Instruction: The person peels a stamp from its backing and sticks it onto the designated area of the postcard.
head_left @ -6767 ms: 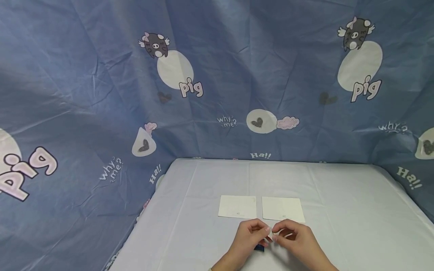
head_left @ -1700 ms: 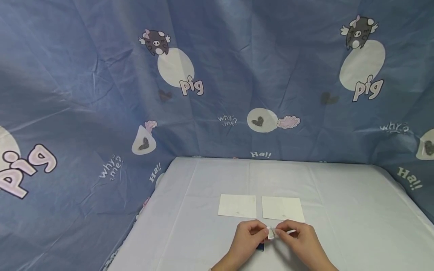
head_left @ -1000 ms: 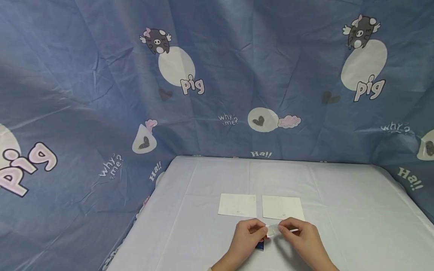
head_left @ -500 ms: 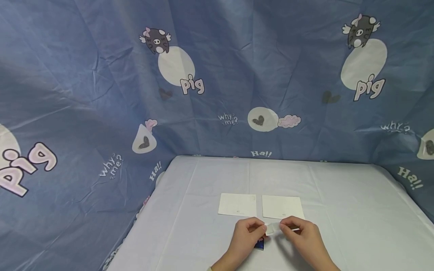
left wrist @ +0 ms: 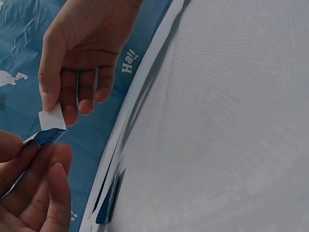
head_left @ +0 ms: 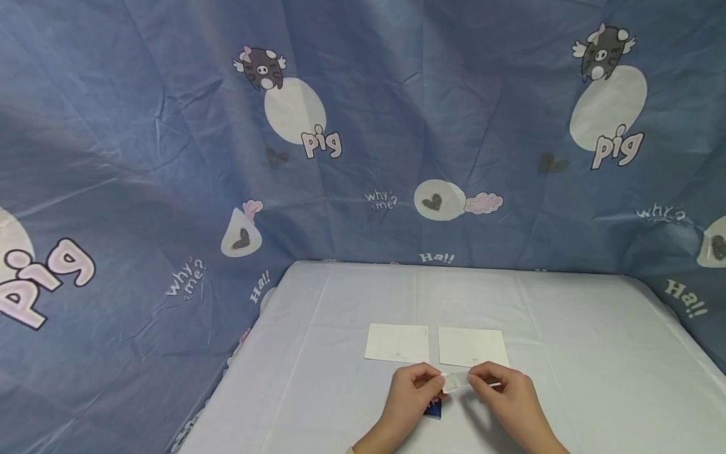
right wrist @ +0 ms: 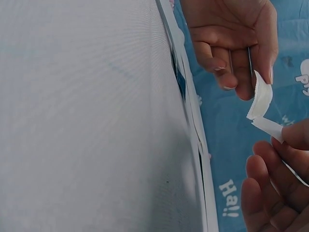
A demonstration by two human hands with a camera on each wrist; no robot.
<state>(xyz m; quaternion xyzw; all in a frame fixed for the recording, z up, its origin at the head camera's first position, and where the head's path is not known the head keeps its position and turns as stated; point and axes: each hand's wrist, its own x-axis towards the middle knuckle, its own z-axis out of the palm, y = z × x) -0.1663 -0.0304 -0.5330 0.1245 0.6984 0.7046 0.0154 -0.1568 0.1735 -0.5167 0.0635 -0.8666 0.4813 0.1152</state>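
In the head view my left hand (head_left: 406,400) pinches a small white piece (head_left: 450,383) with a pale square on it. My right hand (head_left: 508,397) pinches a thin, whitish strip (head_left: 462,379) at its right end. In the right wrist view the piece (right wrist: 261,99) curls out from the left hand's fingers, and the strip (right wrist: 268,128) meets its lower end. The left wrist view shows the blue outer side of the piece (left wrist: 49,136) in the left fingers. A dark blue packet (head_left: 433,408) lies on the table beside the left hand, partly hidden by it.
Two white cards (head_left: 397,342) (head_left: 473,346) lie side by side just beyond the hands. The table (head_left: 590,328) has a white cover. A blue printed curtain (head_left: 363,126) stands behind it and along the left side.
The right hand has drawn slightly away from the left, and more of the white piece and strip shows between them. The cards stay put. A little more of the blue packet shows.
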